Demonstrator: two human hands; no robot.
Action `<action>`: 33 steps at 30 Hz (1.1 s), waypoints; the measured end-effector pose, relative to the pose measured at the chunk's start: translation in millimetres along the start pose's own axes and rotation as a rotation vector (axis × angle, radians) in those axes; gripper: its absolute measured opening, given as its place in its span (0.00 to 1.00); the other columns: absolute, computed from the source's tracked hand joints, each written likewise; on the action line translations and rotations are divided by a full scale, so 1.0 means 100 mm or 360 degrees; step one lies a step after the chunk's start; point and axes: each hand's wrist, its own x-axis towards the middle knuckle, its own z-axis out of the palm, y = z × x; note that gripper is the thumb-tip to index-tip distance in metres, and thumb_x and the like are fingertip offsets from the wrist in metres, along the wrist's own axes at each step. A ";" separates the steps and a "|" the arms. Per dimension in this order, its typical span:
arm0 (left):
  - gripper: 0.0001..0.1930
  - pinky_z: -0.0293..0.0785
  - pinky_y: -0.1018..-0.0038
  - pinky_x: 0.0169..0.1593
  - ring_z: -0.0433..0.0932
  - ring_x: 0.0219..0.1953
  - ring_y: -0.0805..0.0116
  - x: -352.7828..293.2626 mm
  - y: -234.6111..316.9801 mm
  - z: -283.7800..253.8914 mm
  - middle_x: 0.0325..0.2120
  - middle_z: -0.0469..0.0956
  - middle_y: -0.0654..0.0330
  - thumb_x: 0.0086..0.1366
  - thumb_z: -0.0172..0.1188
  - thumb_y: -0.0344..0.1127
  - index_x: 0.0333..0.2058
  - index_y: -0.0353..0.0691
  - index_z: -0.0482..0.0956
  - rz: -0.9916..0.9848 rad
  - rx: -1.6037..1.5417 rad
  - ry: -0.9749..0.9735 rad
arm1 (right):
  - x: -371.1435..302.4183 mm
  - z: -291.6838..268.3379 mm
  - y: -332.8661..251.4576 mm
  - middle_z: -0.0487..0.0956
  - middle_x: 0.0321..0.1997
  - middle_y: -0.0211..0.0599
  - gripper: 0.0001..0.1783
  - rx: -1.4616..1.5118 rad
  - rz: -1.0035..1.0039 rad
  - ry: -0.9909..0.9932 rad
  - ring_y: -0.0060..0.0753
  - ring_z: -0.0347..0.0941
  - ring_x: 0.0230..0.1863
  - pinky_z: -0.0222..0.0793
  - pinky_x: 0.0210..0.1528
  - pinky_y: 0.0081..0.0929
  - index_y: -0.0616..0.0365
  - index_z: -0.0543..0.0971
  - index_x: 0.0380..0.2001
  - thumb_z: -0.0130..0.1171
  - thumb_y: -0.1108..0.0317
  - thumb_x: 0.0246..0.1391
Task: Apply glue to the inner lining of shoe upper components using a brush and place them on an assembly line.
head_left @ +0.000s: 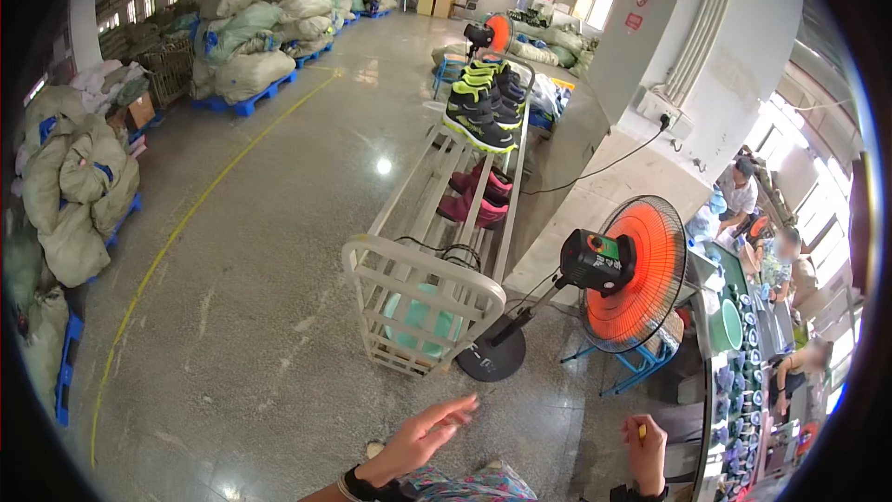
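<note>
My left hand point(423, 439) hangs in front of the near end of a metal shoe rack point(423, 265), its fingers stretched out and nothing in them. To the right, my right hand point(648, 455) is closed with curled fingers around a small yellow thing point(642, 430), mostly hidden, whose kind I cannot make out. Neither hand touches the rack. On its top shelf, toward the far end, stand several black sneakers with lime-green soles point(478, 116). Dark red shoes point(474, 204) rest on a lower shelf. A pale green item point(423, 321) shows through the bars at the near end.
A standing fan point(641, 270) with orange blades stands right of the rack, its round black base point(492, 358) beside it. Behind is a white pillar point(688, 46). Stuffed sacks point(242, 37) sit on blue pallets at left. Several people work along a shoe-covered bench point(739, 390) at right.
</note>
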 end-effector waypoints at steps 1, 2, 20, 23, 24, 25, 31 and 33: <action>0.22 0.73 0.69 0.48 0.76 0.48 0.61 -0.08 -0.31 -0.09 0.47 0.77 0.54 0.61 0.50 0.23 0.56 0.42 0.70 -0.0045 0.0304 0.0002 | -0.06 -0.02 0.03 0.76 0.22 0.34 0.04 0.0023 -0.0004 0.0004 0.18 0.70 0.22 0.66 0.25 0.17 0.65 0.74 0.30 0.52 0.75 0.57; 0.21 0.73 0.69 0.48 0.77 0.46 0.61 -0.19 -0.67 -0.18 0.46 0.77 0.53 0.61 0.49 0.24 0.54 0.42 0.71 -0.0087 0.0593 -0.0009 | -0.13 -0.06 0.04 0.77 0.23 0.34 0.04 -0.0012 -0.0002 -0.0022 0.19 0.70 0.22 0.66 0.25 0.18 0.65 0.74 0.30 0.52 0.75 0.57; 0.20 0.72 0.65 0.50 0.76 0.47 0.54 0.12 -2.57 2.06 0.45 0.77 0.52 0.63 0.51 0.42 0.53 0.47 0.73 -0.0761 0.1767 -0.1281 | -1.39 -2.20 2.89 0.78 0.27 0.42 0.04 0.0092 0.0687 0.0664 0.36 0.77 0.28 0.71 0.31 0.26 0.62 0.76 0.33 0.55 0.77 0.53; 0.19 0.72 0.64 0.50 0.77 0.46 0.53 0.65 -2.52 2.45 0.44 0.77 0.52 0.62 0.51 0.43 0.51 0.49 0.75 -0.1023 0.1733 -0.1439 | -1.29 -2.40 3.21 0.78 0.26 0.41 0.04 0.0155 0.0739 0.0809 0.36 0.77 0.28 0.71 0.31 0.26 0.62 0.76 0.34 0.55 0.76 0.54; 0.19 0.72 0.65 0.50 0.77 0.46 0.53 0.80 -2.56 2.57 0.44 0.78 0.52 0.61 0.52 0.43 0.51 0.48 0.75 -0.1099 0.1797 -0.1390 | -1.23 -2.45 3.36 0.78 0.26 0.41 0.04 0.0175 0.0752 0.0822 0.35 0.76 0.28 0.71 0.32 0.25 0.62 0.76 0.34 0.54 0.76 0.54; 0.19 0.72 0.65 0.50 0.77 0.46 0.54 0.98 -2.62 2.68 0.43 0.78 0.52 0.61 0.52 0.43 0.50 0.48 0.76 -0.1170 0.1858 -0.1337 | -1.15 -2.49 3.48 0.78 0.26 0.41 0.04 0.0164 0.0787 0.0849 0.35 0.76 0.28 0.71 0.32 0.25 0.62 0.76 0.34 0.54 0.76 0.54; 0.17 0.72 0.66 0.51 0.77 0.46 0.54 2.38 -3.54 3.53 0.43 0.78 0.51 0.61 0.53 0.42 0.48 0.48 0.77 -0.0998 0.1815 -0.1443 | -0.43 -3.07 4.08 0.78 0.27 0.40 0.05 0.0134 0.0953 0.1083 0.32 0.76 0.28 0.71 0.33 0.24 0.65 0.76 0.34 0.54 0.75 0.55; 0.17 0.72 0.65 0.52 0.77 0.47 0.54 3.01 -3.73 4.04 0.42 0.78 0.50 0.61 0.52 0.42 0.48 0.46 0.77 -0.0849 0.1939 -0.1585 | -0.08 -3.30 4.32 0.78 0.28 0.40 0.05 0.0128 0.1053 0.1149 0.31 0.75 0.27 0.70 0.32 0.23 0.64 0.76 0.34 0.55 0.75 0.55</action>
